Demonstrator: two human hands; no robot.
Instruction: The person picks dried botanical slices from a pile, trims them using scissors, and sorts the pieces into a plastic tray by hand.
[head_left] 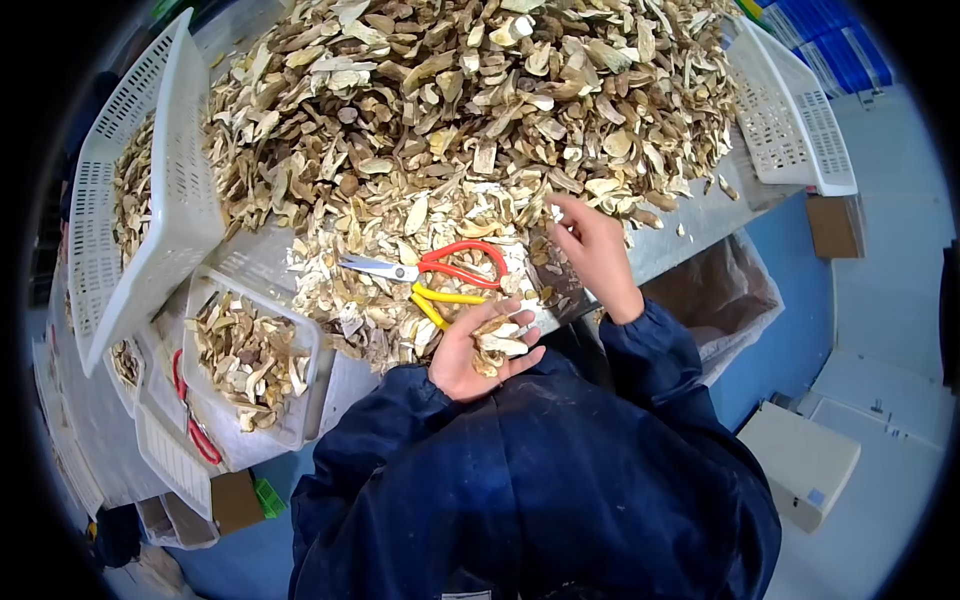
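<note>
My left hand (465, 358) is turned palm up with its fingers curled around several pale dried mushroom slices (497, 343). Farther forward, my right hand (598, 250) pinches a small whitish dried mushroom piece (554, 212) between thumb and forefinger at the near edge of the large mushroom pile (480, 110). Between the hands lie red-handled scissors (465, 262), blades pointing left. Beside my left fingers is a tool with yellow handles (445, 298); its working end is hidden.
A white perforated basket (185, 150) with slices stands at left, another basket (790, 110) at right. A clear tub (312, 375) holds slices. More red-handled scissors (183, 400) lie left of it. Below the table's right edge sits a lined bin (745, 285).
</note>
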